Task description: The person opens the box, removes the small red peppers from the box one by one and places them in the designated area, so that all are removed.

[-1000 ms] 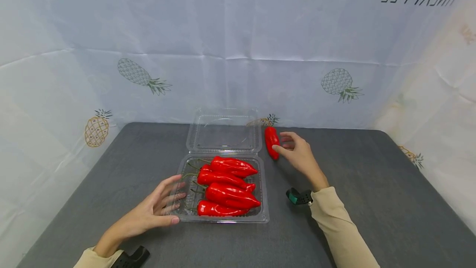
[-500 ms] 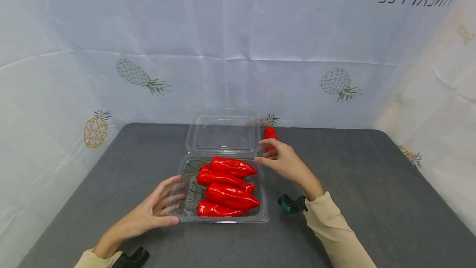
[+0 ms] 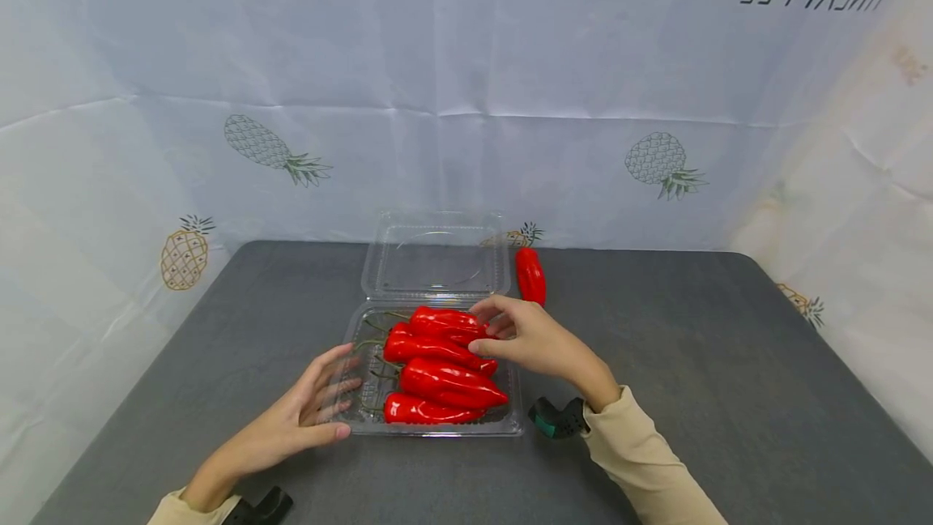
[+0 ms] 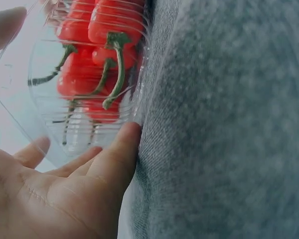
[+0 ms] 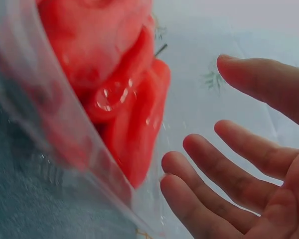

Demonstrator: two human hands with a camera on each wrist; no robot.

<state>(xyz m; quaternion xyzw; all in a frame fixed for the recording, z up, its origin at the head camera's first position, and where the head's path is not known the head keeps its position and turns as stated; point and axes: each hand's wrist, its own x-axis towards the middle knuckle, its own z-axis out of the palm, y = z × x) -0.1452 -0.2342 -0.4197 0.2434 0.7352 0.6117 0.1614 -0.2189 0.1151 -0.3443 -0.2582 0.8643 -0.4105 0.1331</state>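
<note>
Several shiny red peppers point(image 3: 445, 381) with green stems lie in a clear plastic clamshell box point(image 3: 437, 431). My left hand point(image 3: 280, 424) rests along the box's left side, fingers spread and fairly straight; in the left wrist view its thumb point(image 4: 120, 154) touches the clear wall. Over the box's upper right corner hovers my right hand point(image 3: 535, 339), close to the tip of the topmost pepper point(image 3: 440, 321). The right wrist view shows its fingers point(image 5: 229, 174) apart with nothing between them and the thumb.
The transparent lid point(image 3: 437, 258) stands raised behind the box. Another red pepper point(image 3: 530, 275) lies on the grey table point(image 3: 692, 363), right of the lid. A white cloth point(image 3: 466, 63) printed with pineapples hangs behind the table.
My right hand has moved left and toward me, from beside the lone pepper to above the box's right part. The left hand stays at the box's side.
</note>
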